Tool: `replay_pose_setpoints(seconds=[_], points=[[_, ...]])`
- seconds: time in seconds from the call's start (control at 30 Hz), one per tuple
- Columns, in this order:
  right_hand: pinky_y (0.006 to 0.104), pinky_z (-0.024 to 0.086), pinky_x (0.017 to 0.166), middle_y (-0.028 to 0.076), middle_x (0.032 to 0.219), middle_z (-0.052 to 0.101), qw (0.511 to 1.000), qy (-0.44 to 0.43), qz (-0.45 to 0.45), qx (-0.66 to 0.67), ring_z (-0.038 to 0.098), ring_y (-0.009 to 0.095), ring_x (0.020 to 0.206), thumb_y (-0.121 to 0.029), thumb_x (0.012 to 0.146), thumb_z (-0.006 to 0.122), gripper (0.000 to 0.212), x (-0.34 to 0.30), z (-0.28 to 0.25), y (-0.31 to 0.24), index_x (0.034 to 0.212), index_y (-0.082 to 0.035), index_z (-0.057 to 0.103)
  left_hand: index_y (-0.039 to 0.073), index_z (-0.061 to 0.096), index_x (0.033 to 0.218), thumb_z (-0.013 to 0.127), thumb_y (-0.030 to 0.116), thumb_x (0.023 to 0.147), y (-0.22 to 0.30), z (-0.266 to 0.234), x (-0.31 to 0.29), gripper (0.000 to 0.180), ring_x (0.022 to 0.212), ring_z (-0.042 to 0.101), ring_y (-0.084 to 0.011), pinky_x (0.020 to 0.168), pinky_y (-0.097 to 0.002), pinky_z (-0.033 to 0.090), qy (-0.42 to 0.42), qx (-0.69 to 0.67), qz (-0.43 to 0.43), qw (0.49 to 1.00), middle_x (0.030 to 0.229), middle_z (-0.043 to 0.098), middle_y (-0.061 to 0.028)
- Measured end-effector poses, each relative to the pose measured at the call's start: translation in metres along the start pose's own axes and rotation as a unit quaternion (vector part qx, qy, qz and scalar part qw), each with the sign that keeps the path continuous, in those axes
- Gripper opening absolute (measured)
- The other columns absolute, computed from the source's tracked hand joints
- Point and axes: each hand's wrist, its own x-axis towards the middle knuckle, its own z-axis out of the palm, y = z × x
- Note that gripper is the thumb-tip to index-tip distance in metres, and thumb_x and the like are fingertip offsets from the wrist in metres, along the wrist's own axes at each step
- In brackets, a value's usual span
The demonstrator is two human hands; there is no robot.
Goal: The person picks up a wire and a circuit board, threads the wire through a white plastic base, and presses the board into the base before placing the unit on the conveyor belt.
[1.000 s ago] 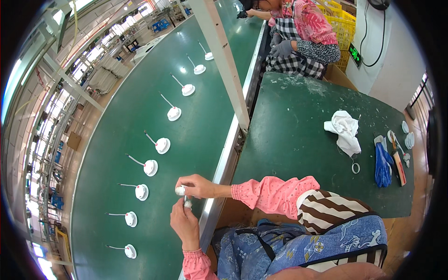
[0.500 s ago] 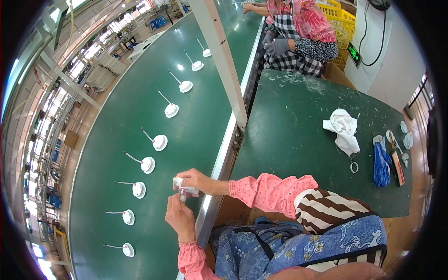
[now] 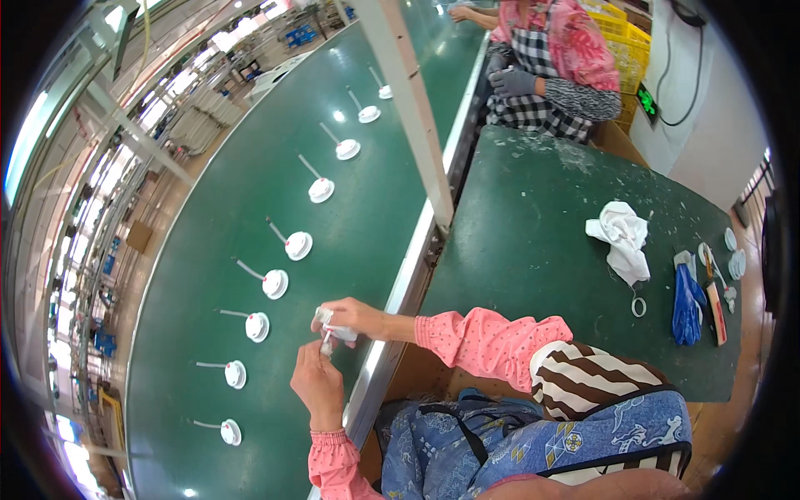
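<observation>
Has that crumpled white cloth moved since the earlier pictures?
No, judged against the green table, the white cloth lies in the same spot.

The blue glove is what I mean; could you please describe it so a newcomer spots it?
Find the green table on the right; look past the crumpled white cloth toward the table's right edge. The glove lies beside a slim tool; nothing else there is bright blue.

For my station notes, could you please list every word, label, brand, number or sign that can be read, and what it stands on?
Nothing is legible.
Glowing green rectangular sign at the white wall: too blurred to read.
Pale painted metal post: tiny dark mark, unreadable.
Round white pieces on the green belt and small white piece in the bare hands: no readable print.
</observation>
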Motion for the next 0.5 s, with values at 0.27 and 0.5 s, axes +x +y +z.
replay_pose_setpoints(seconds=[0.27,0.5], points=[[0.0276,0.051,0.075,0.004,0.100,0.066,0.989,0.121,-0.055,-0.060,0.061,0.010,0.091,-0.034,0.101,0.060,0.036,0.003,-0.014,0.012,0.116,-0.001,0.065,0.008,0.058,0.095,0.062,0.004,0.085,-0.022,-0.020,0.062,0.012,0.069,0.064,-0.0341,0.057,-0.0445,0.048,0.031,0.179,0.022,0.983,0.089,0.062,-0.0106],[0.0323,0.050,0.067,0.008,0.077,0.069,0.950,0.053,-0.118,-0.284,0.061,0.016,0.070,-0.027,0.090,0.072,0.026,0.001,0.012,0.020,0.093,-0.001,0.070,0.005,0.062,0.096,0.067,0.004,0.076,-0.032,0.025,0.124,0.020,0.075,0.069,-0.0316,0.064,-0.0424,0.054,-0.085,0.246,0.043,0.964,0.091,0.067,-0.0129]])
